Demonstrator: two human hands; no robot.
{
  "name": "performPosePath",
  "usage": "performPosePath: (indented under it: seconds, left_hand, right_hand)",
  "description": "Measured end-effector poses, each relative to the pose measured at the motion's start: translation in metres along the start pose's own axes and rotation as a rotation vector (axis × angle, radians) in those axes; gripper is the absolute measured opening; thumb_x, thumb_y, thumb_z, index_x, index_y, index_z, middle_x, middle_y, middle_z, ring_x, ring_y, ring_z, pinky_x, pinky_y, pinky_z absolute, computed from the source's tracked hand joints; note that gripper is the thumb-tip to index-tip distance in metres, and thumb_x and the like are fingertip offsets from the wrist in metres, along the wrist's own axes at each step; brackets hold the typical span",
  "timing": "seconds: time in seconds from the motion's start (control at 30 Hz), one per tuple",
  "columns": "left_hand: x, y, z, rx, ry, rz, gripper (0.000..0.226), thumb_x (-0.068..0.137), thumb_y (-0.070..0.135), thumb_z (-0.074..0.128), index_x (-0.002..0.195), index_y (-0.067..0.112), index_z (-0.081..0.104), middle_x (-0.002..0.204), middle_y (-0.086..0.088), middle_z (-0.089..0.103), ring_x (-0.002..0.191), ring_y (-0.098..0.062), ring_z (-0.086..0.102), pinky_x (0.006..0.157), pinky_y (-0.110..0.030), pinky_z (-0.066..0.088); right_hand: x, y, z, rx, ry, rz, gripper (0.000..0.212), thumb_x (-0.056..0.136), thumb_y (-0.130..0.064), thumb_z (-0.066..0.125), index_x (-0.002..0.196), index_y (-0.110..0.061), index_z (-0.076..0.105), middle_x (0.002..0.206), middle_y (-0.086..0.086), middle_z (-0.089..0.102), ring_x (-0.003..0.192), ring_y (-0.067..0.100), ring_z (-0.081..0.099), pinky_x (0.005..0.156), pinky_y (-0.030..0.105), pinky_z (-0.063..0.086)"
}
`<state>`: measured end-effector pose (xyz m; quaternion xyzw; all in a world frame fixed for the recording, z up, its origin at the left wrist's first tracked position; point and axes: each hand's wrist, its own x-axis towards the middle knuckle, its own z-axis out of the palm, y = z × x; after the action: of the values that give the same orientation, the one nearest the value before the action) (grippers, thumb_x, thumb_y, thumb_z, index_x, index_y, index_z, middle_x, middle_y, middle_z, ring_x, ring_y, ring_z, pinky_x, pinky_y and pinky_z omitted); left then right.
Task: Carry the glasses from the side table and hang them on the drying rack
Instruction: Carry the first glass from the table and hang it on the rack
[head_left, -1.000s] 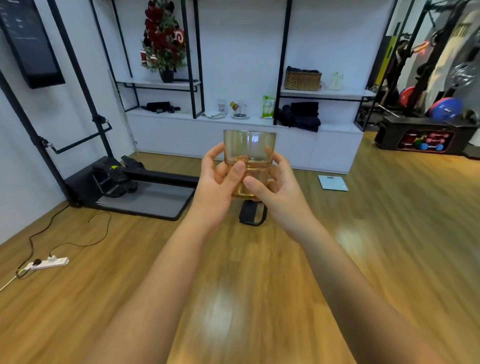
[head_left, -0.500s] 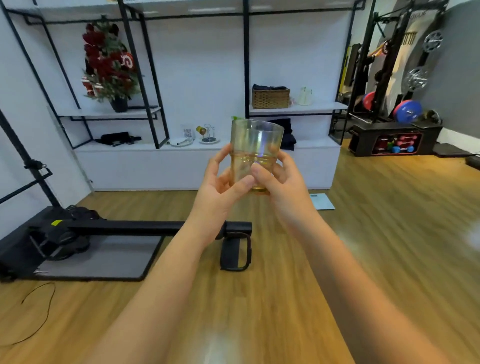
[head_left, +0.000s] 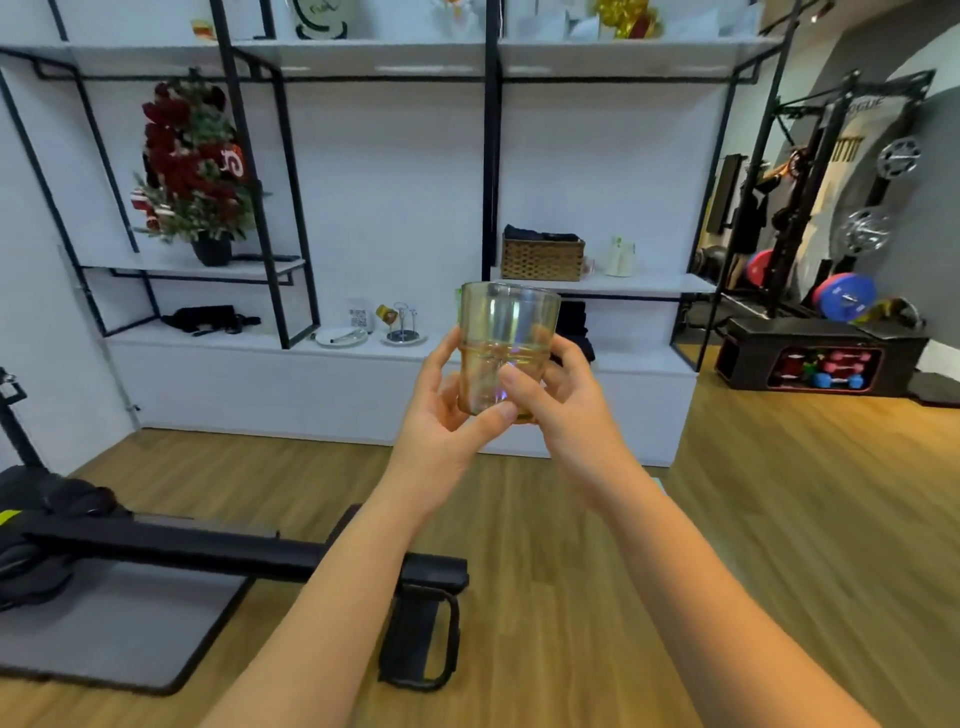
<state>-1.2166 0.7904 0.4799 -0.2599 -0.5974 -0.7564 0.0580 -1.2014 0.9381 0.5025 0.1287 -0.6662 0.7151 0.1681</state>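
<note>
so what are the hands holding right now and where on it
Both hands hold one amber-tinted glass, upright, by its lower half: the left hand cups the base and side, the right hand wraps the other side.

The glass is held in front of the shelf unit, between the left hand and right hand. On that unit, the drying rack stands left of the glass, the basket above it.
</note>
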Motion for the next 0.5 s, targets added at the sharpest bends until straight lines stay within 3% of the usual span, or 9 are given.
performPosePath:
  seconds: [0.23, 0.37, 0.5]
  left_hand:
    - [0.114, -0.074, 0.023, -0.026, 0.041, 0.006, 0.084, 0.082, 0.017, 0.079, 0.151, 0.038, 0.035, 0.127, -0.019, 0.066, 0.122, -0.028, 0.065, 0.097, -0.039, 0.056]
    - [0.184, -0.126, 0.026, -0.019, 0.047, 0.001, 0.081, 0.083, 0.016, 0.078, 0.149, 0.039, 0.037, 0.122, -0.013, 0.071, 0.119, -0.024, 0.068, 0.093, -0.034, 0.057]
    - [0.263, -0.179, 0.018, -0.031, 0.049, 0.019, 0.081, 0.085, 0.011, 0.075, 0.152, 0.032, 0.036, 0.125, -0.014, 0.07, 0.12, -0.03, 0.067, 0.096, -0.041, 0.057]
  right_hand:
    - [0.112, 0.053, -0.064, 0.023, -0.037, 0.018, 0.069, 0.083, -0.031, 0.075, 0.144, -0.021, 0.042, 0.117, 0.006, 0.073, 0.104, 0.023, 0.072, 0.081, 0.031, 0.059]
    - [0.182, 0.094, -0.093, 0.024, -0.032, 0.026, 0.066, 0.084, -0.031, 0.076, 0.141, -0.024, 0.045, 0.113, 0.005, 0.074, 0.102, 0.02, 0.072, 0.081, 0.03, 0.058]
    - [0.259, 0.141, -0.115, 0.006, -0.041, 0.018, 0.066, 0.084, -0.029, 0.075, 0.142, -0.021, 0.043, 0.115, 0.008, 0.073, 0.101, 0.019, 0.073, 0.079, 0.029, 0.058]
